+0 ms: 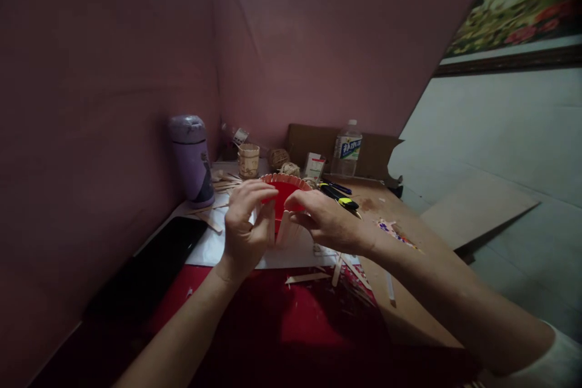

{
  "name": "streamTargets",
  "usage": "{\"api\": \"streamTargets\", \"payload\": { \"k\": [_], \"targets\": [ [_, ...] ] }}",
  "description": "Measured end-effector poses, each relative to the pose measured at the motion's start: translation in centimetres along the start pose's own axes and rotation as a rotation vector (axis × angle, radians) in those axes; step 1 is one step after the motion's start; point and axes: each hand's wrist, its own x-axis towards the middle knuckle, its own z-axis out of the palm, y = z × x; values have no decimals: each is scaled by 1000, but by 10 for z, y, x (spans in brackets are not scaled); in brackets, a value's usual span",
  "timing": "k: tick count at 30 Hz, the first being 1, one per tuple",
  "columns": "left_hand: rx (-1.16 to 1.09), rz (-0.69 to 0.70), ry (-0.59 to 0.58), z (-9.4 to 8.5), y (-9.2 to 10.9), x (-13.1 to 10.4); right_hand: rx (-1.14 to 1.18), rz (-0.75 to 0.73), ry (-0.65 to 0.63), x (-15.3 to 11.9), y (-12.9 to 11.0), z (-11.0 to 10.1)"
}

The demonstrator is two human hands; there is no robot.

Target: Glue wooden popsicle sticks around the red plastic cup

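Observation:
In the middle of the head view stands a red round container (285,193) with wooden craft sticks (291,178) set upright side by side around its wall. A gap in the stick wall shows red at the front. My left hand (248,218) curls over the left side of the container, thumb and fingers bent around its stick-lined edge. At the front right, my right hand (321,218) pinches the top of an upright craft stick (284,229) between thumb and fingers. My fingers partly hide the rim and the sticks.
Loose craft sticks (308,278) lie in front. Around the white sheet (207,248) are a black phone-like slab (154,267), a purple flask (193,160), a small stick cup (248,161), twine balls (278,159), a bottle (348,148) and a black-yellow tool (339,195). Pink panels (318,54) stand behind.

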Motion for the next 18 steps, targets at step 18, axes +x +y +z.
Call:
{"api": "streamTargets", "payload": {
  "k": [18],
  "targets": [
    [268, 139, -352, 3, -6, 14, 83, -24, 50, 3, 17, 11]
  ]
}}
